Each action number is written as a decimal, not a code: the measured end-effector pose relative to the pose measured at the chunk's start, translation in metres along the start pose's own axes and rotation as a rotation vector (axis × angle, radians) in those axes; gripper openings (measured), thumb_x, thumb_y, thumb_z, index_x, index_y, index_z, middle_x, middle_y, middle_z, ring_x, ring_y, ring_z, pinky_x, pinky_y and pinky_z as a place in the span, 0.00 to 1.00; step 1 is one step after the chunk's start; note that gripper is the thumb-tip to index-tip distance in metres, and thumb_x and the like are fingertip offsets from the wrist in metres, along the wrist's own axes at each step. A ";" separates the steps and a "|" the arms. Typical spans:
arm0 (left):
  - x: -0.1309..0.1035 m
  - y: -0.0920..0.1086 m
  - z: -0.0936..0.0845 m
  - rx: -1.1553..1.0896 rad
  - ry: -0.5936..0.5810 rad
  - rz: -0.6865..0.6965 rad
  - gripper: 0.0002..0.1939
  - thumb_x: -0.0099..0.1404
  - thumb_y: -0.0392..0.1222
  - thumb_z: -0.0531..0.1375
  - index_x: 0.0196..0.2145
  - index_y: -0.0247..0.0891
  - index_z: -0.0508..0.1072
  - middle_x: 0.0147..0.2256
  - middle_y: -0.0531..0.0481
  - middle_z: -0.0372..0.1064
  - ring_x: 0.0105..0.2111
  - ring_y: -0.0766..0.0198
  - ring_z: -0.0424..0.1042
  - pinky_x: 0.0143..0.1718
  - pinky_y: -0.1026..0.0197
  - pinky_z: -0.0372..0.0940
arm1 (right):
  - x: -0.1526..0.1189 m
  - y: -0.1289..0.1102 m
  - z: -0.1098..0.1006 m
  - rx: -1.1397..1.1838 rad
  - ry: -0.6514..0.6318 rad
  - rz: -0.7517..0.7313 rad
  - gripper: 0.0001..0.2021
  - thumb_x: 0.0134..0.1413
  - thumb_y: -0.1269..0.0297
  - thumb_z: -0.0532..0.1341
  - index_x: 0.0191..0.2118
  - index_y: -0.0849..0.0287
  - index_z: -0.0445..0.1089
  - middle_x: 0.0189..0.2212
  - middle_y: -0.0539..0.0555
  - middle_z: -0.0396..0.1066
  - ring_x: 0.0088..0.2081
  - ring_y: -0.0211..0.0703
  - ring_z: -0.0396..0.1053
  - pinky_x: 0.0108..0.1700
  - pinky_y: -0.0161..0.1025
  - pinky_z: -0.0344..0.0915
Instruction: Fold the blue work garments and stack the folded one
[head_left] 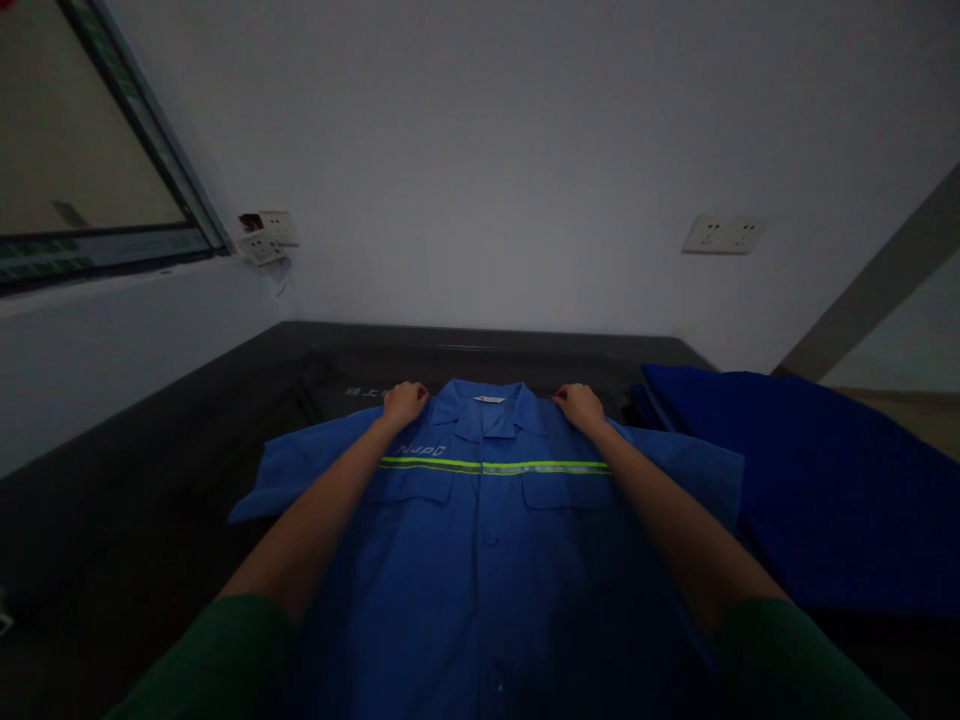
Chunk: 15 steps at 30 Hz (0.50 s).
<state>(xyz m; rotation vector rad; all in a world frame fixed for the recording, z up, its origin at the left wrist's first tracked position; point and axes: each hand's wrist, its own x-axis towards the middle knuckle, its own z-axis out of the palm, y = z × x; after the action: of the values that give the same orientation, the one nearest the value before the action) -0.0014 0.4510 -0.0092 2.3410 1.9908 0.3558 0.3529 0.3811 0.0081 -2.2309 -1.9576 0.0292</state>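
Observation:
A blue short-sleeved work shirt [480,560] lies front side up, its collar at the far end and both sleeves spread out. A yellow-green and silver stripe runs across the chest above two flap pockets, with pale lettering on one side. My left hand [406,402] pinches the shirt at the shoulder left of the collar. At the opposite shoulder, my right hand [580,404] grips the cloth with its fingers closed. The shirt's lower end runs out of view at the bottom.
Beneath the shirt is a dark surface [247,400] with a raised back edge against the white wall [487,200]. Dark blue folded cloth [825,480] lies at the right. Wall sockets [724,234] are at right, and loose-looking ones [264,240] near the window [90,120] at left.

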 end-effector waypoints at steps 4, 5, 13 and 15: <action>0.010 -0.008 0.007 -0.014 -0.052 0.089 0.11 0.66 0.45 0.56 0.40 0.39 0.75 0.41 0.43 0.73 0.42 0.57 0.73 0.42 0.61 0.65 | 0.008 0.002 0.007 -0.042 -0.065 -0.013 0.09 0.58 0.63 0.59 0.40 0.60 0.74 0.43 0.60 0.75 0.45 0.47 0.73 0.42 0.37 0.66; 0.011 -0.009 0.009 -0.017 -0.055 0.108 0.11 0.67 0.45 0.55 0.40 0.39 0.75 0.41 0.44 0.73 0.42 0.58 0.73 0.42 0.62 0.65 | 0.008 0.002 0.009 -0.054 -0.073 -0.016 0.09 0.60 0.63 0.58 0.42 0.60 0.72 0.42 0.60 0.75 0.44 0.48 0.73 0.41 0.38 0.66; 0.020 -0.008 0.020 0.015 0.049 0.107 0.14 0.72 0.44 0.47 0.44 0.39 0.69 0.44 0.43 0.69 0.43 0.55 0.71 0.40 0.59 0.64 | 0.019 -0.005 0.021 -0.145 -0.012 -0.059 0.11 0.65 0.64 0.49 0.49 0.59 0.64 0.44 0.63 0.73 0.45 0.51 0.72 0.41 0.42 0.65; 0.027 -0.004 0.021 0.025 0.078 0.112 0.15 0.72 0.45 0.46 0.45 0.38 0.69 0.45 0.42 0.68 0.43 0.55 0.70 0.41 0.58 0.63 | 0.026 -0.006 0.023 -0.161 0.027 -0.071 0.12 0.66 0.64 0.49 0.49 0.59 0.63 0.45 0.63 0.72 0.47 0.51 0.70 0.42 0.41 0.64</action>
<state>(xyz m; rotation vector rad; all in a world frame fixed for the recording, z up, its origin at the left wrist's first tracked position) 0.0026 0.4801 -0.0267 2.4986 1.9111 0.4374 0.3475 0.4102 -0.0111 -2.2424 -2.0913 -0.1735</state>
